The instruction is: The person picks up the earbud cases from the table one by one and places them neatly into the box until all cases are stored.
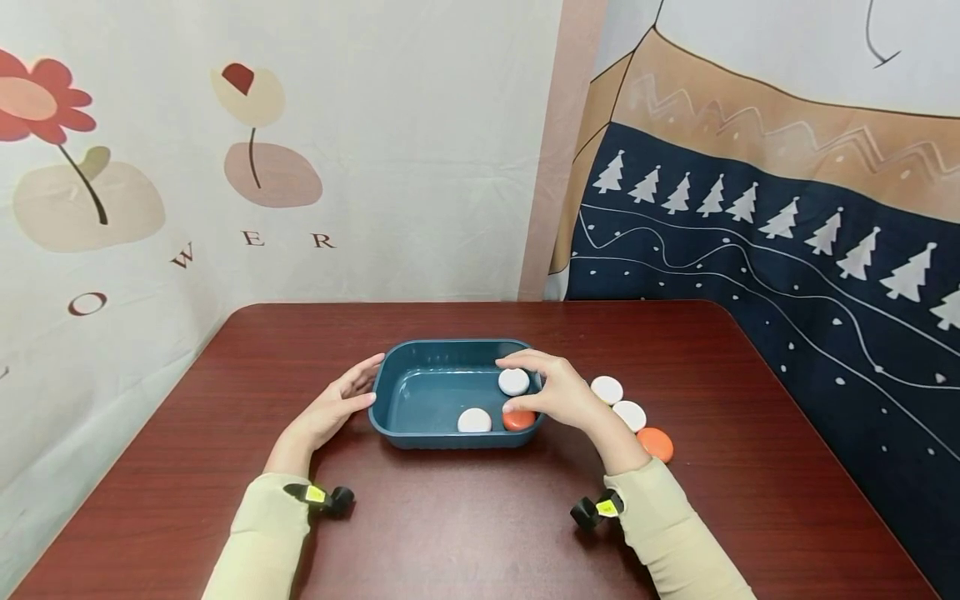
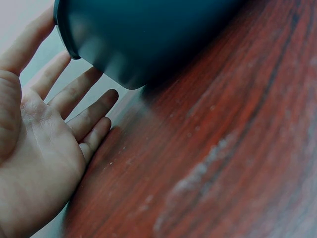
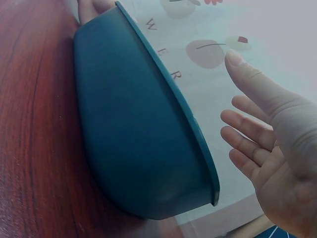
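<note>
Blue-green tray (image 1: 450, 441), right between the two hands! The left hand (image 1: 330, 408) touches its rim, fingers loosely spread. The right hand (image 1: 558, 392) hangs over the other end, thumb and fingers wide apart, gripping nothing. Under it, inside, an orange disc (image 1: 518, 420) and two white discs (image 1: 475, 421); beyond its wrist, another trio (image 1: 629, 416) on the table (image 1: 465, 517).

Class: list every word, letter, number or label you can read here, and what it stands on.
"O W E R": spaced dark-red letters on the pale wall cloth; "W E R" shows in the right wrist view.
Dark mark on that cloth, head view's left edge: cut off, unreadable.
Left wrist tag, right wrist tag: any print too small to read.
Blue tray, white discs, orange discs: no readable text.
</note>
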`<action>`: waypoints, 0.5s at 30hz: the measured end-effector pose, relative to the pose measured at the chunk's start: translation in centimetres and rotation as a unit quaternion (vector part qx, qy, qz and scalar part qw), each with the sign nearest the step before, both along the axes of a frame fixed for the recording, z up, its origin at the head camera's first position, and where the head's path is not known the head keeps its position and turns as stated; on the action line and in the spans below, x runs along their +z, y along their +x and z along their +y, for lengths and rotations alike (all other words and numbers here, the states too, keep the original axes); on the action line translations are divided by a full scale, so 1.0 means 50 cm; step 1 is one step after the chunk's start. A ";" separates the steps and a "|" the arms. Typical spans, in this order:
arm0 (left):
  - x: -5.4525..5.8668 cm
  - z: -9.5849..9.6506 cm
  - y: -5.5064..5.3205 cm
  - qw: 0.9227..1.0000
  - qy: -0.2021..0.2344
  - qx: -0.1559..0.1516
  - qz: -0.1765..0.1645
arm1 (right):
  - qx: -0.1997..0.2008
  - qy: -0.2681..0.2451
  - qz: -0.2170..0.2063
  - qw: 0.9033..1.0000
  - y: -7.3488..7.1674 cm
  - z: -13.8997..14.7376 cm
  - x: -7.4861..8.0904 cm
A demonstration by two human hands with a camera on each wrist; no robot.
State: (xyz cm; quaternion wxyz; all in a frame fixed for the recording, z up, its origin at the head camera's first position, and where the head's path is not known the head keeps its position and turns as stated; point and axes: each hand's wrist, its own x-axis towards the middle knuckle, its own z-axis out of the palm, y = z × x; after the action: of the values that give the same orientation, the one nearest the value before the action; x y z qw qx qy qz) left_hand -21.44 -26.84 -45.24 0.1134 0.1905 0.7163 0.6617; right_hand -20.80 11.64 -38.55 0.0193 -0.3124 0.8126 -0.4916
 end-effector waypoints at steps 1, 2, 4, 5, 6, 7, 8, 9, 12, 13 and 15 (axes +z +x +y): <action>0.000 0.000 0.000 1.000 0.000 0.000 0.000 | 0.002 -0.006 -0.001 1.000 -0.001 0.002 0.000; 0.001 0.000 0.000 1.000 0.000 0.000 0.000 | 0.003 -0.011 -0.003 1.000 -0.002 0.004 0.000; 0.001 0.000 0.001 1.000 -0.001 0.000 0.000 | 0.002 -0.017 -0.006 1.000 -0.004 0.008 0.000; 0.001 0.000 0.001 1.000 0.000 -0.001 -0.001 | -0.001 -0.018 -0.008 1.000 -0.005 0.010 0.000; 0.002 0.000 0.001 1.000 0.000 -0.001 -0.001 | -0.003 -0.019 -0.010 1.000 -0.006 0.012 0.000; 0.002 0.000 0.001 1.000 0.001 -0.002 -0.001 | -0.006 -0.022 -0.015 1.000 -0.006 0.015 0.001; 0.002 0.001 0.002 1.000 0.001 -0.002 -0.001 | -0.009 -0.020 -0.014 1.000 -0.007 0.017 0.001; 0.002 0.001 0.002 1.000 0.000 -0.002 -0.002 | -0.010 -0.018 -0.011 1.000 -0.007 0.020 0.003; 0.003 0.002 0.002 1.000 -0.002 -0.001 -0.001 | -0.009 -0.013 0.004 1.000 -0.001 0.026 0.016; 0.003 0.002 0.002 1.000 -0.002 -0.001 -0.002 | -0.008 -0.012 0.010 1.000 0.004 0.028 0.025; 0.004 0.002 0.002 1.000 -0.003 0.000 -0.003 | -0.006 -0.009 0.018 1.000 0.014 0.031 0.044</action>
State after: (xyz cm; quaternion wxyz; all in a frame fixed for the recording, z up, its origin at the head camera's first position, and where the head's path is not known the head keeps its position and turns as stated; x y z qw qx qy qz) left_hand -21.34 -26.73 -45.06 0.1159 0.1886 0.7179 0.6601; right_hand -20.11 13.21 -36.34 -0.0011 -0.3163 0.8102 -0.4936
